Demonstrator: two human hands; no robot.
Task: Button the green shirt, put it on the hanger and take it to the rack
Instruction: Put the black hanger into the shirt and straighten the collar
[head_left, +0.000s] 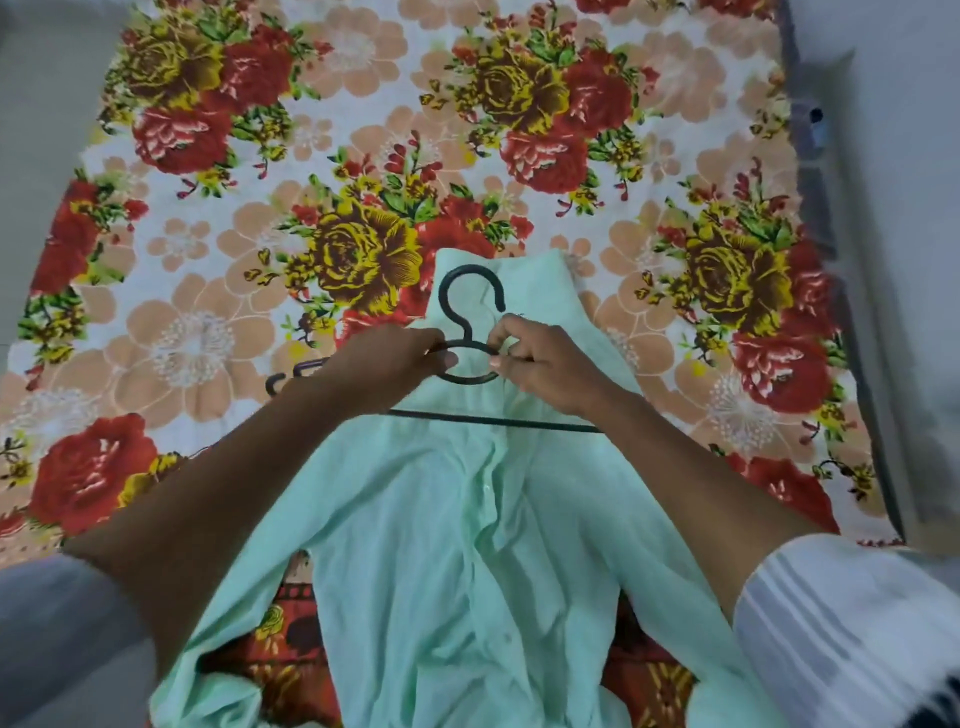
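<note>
Hanger step in hand; shirt buttoned as far as can be seen, rack not in view

Left hand (387, 366) grips the left side of the black hanger (470, 332), fingers curled round the wire at the neck loop; right hand (540, 364) pinches cloth at the collar of the green shirt (467, 545), just beside the same loop. Hanger lies on top of the shirt front, hook pointing away over the collar, bar across the chest. Shirt is spread on the bed over a floral sheet (208, 156). Next, I judge: work the arms inside the shoulders, then lift
</note>
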